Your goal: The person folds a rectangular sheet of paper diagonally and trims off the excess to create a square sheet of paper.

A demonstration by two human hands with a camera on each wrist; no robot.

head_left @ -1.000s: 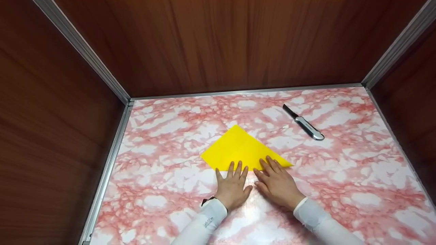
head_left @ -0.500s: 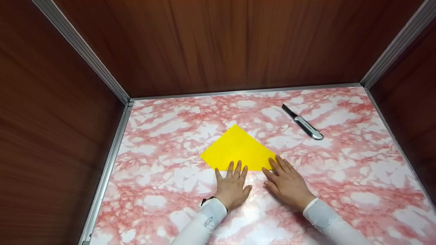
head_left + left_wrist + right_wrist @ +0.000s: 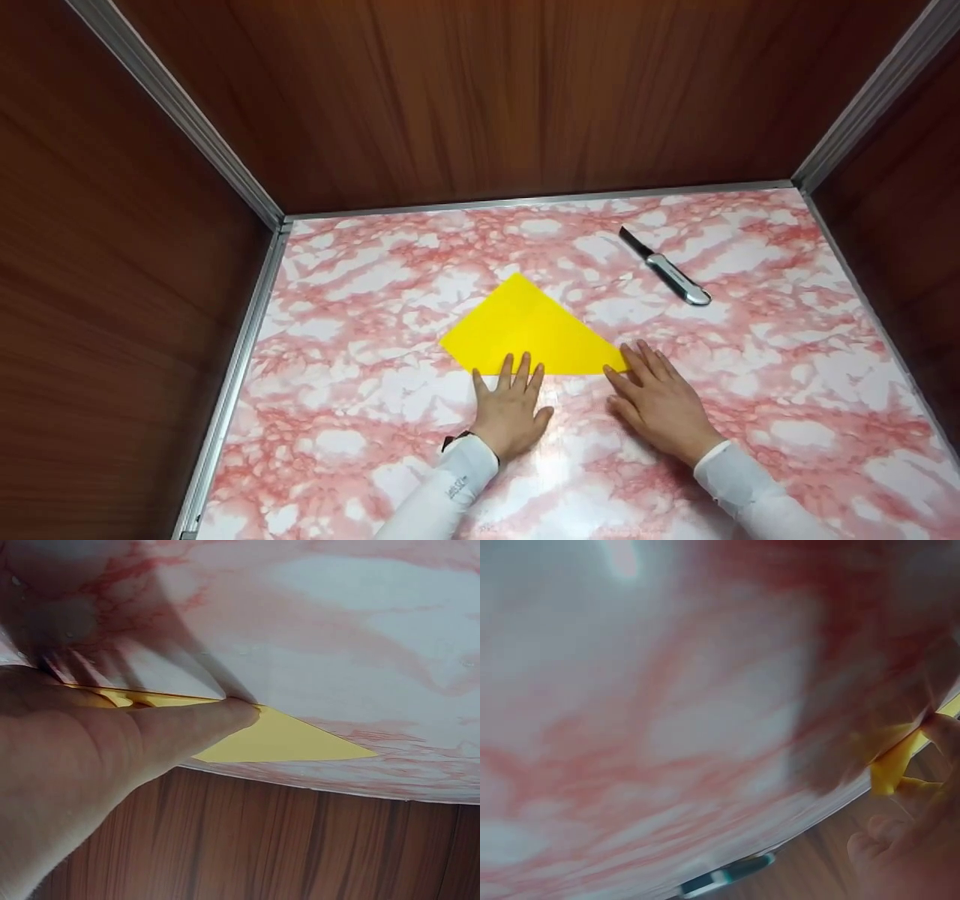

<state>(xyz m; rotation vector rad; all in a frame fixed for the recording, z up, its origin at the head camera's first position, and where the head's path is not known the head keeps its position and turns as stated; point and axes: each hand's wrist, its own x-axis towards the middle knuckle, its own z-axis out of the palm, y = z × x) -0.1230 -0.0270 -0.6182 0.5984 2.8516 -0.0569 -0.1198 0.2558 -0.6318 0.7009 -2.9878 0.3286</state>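
A folded sheet of yellow paper (image 3: 517, 322) lies on the table, its straight folded edge toward the person and its peak pointing away. My left hand (image 3: 511, 416) rests with spread, straight fingers on the near edge, left of its middle. The left wrist view shows a finger along that edge of the yellow paper (image 3: 277, 739). With fingers extended, my right hand (image 3: 664, 401) touches the paper's right corner and covers its tip. In the right wrist view that corner of the paper (image 3: 889, 769) shows beside the fingers of the right hand (image 3: 915, 840).
A utility knife (image 3: 667, 274) with a dark blade lies behind and to the right of the paper. The table (image 3: 337, 442) has a red-and-white marbled top. Brown wood-grain panels (image 3: 525, 97) with metal frame strips (image 3: 180, 112) enclose it at the back and sides.
My right hand has slid to the right along the paper's near edge, out to the right corner. The left hand and the paper have stayed in place.
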